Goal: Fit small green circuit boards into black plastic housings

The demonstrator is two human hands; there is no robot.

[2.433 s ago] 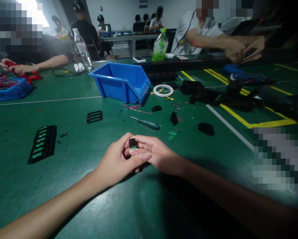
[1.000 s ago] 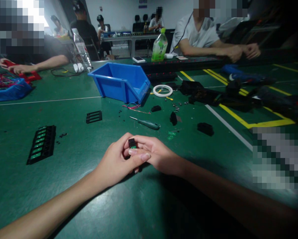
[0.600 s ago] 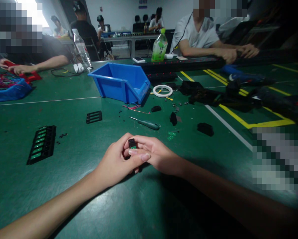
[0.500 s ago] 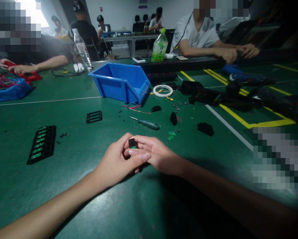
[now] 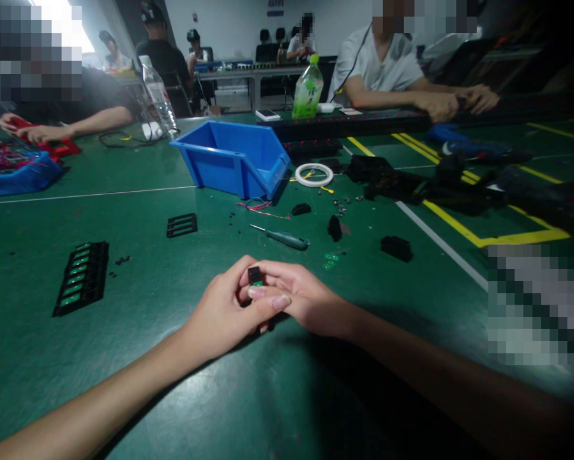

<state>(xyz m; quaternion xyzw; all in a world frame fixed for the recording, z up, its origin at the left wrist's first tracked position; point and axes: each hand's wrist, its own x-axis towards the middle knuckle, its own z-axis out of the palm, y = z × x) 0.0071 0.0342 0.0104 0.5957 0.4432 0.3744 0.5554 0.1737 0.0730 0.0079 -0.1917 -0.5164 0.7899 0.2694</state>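
Both of my hands meet low over the green table [image 5: 138,358], their fingers closed round a small black plastic part with a green circuit board [image 5: 255,277]. My left hand [image 5: 234,313] wraps it from the left, thumb stretched across the front. From the right, my right hand [image 5: 303,297] holds the same part; its thumb meets the left one. The part's lower portion is hidden behind the thumbs. Just beyond the hands lies a green-handled screwdriver [image 5: 287,239]. Left of them rests a black frame holding several green boards [image 5: 82,278].
A blue bin [image 5: 219,163] stands ahead, with a white ring [image 5: 314,175] beside it. A slotted black piece [image 5: 182,225], small green boards [image 5: 331,260] and a black block [image 5: 396,248] lie around. Bottles [image 5: 308,89] stand farther back; co-workers sit across the table.
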